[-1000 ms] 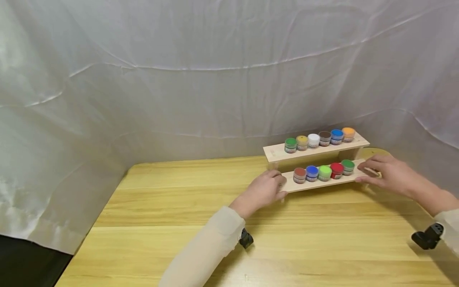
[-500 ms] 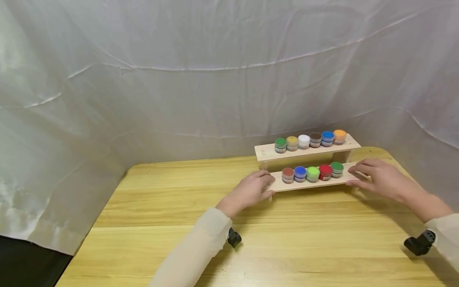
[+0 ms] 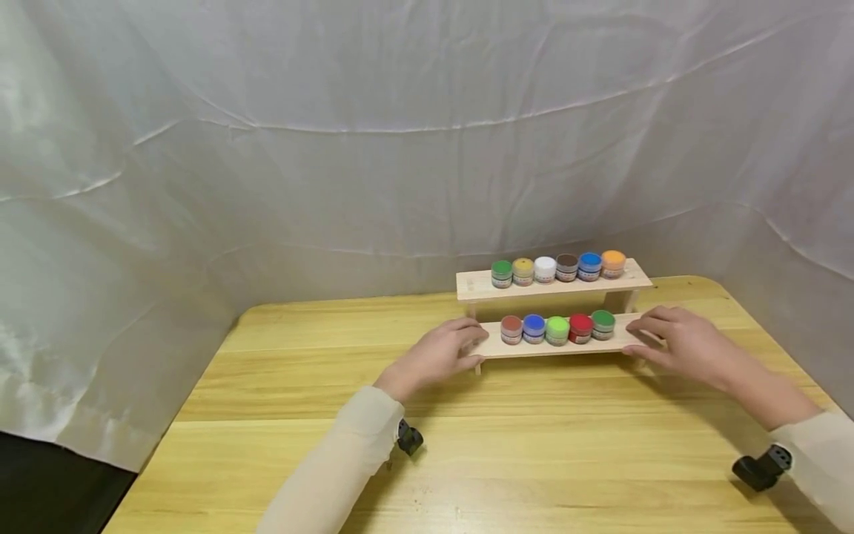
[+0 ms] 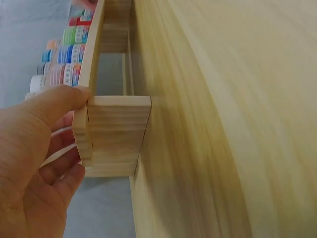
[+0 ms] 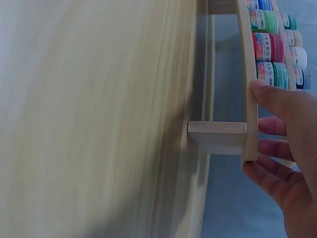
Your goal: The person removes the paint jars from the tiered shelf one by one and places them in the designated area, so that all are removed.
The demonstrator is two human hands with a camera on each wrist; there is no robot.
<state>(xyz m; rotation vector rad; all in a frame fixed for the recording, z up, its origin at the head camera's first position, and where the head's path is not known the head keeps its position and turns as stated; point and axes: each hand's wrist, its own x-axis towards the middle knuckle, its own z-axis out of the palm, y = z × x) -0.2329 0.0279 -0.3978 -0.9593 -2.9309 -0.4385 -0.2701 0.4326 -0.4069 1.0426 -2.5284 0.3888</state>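
Note:
A two-tier wooden display rack point(image 3: 552, 350) stands on the table toward the right. My left hand point(image 3: 437, 348) grips the left end of its lower shelf, thumb on the front edge and fingers round the end. At the other end, my right hand point(image 3: 687, 343) holds the shelf the same way; the right wrist view shows its thumb point(image 5: 260, 85) on the front edge. A row of small paint jars sits on the lower tier, among them a red jar point(image 3: 580, 328) and a light green jar point(image 3: 557, 331). More jars, including an orange one point(image 3: 613, 265), line the upper tier.
The rack rests on a light wooden table point(image 3: 320, 371), near its back edge. Behind and beside the table hangs a grey-white curtain point(image 3: 373, 193). Black cameras are strapped at the left wrist point(image 3: 409, 437) and right wrist point(image 3: 762, 467).
Both hands have shifted the rack leftward with all its jars upright. It has also turned slightly, so its shelves lie closer to parallel with the table's back edge.

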